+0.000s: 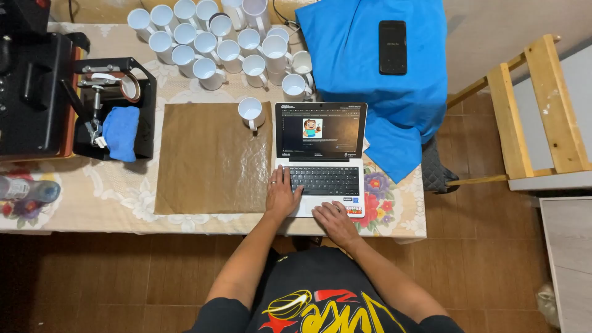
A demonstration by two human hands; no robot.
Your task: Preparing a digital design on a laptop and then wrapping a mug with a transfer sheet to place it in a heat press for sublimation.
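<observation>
Both bare forearms reach forward from the body; left hand [281, 196] lies flat, fingers spread, ring on one finger; right hand [333, 223] rests palm-down, fingers loosely curved.

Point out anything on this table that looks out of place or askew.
One white mug stands alone on the brown sheet, apart from the mug cluster. The blue cloth droops over the table edge. Nothing spilled.

Wears a black short-sleeved shirt with yellow and red print; a ring on the left hand [281, 196].
</observation>
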